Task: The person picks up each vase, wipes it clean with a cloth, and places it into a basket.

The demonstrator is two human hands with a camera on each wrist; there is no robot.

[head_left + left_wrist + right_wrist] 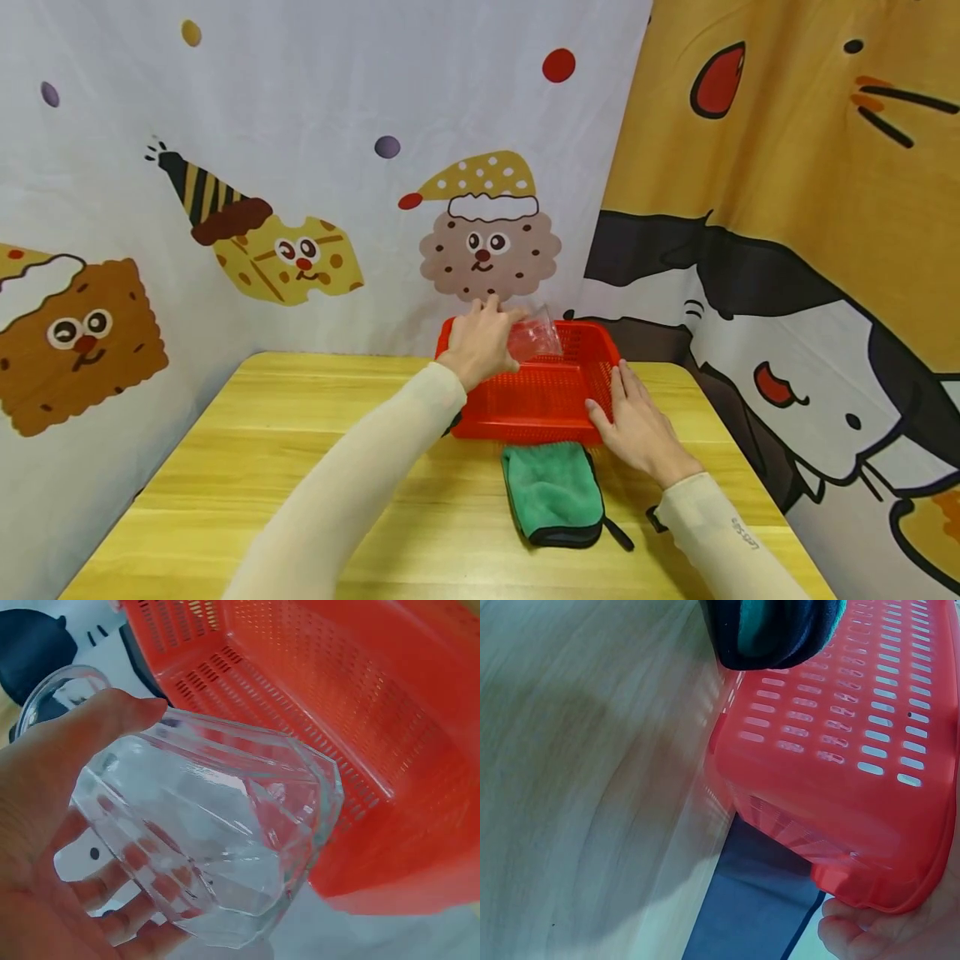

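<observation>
My left hand (pixel 480 340) grips a clear faceted glass (pixel 534 337) above the far left part of a red slotted basket (pixel 555 392). In the left wrist view the glass (pixel 217 840) lies tilted in my curled fingers (pixel 112 885), its mouth turned away over the basket's floor (pixel 360 712). My right hand (pixel 637 421) rests with straight fingers against the basket's front right corner. The right wrist view shows that corner (pixel 870 795) and my fingertips (pixel 855 937) under the rim.
A green cloth with a black border (pixel 555 492) lies on the yellow wooden table (pixel 247 450) just in front of the basket. Printed fabric walls close in the table on the left, back and right.
</observation>
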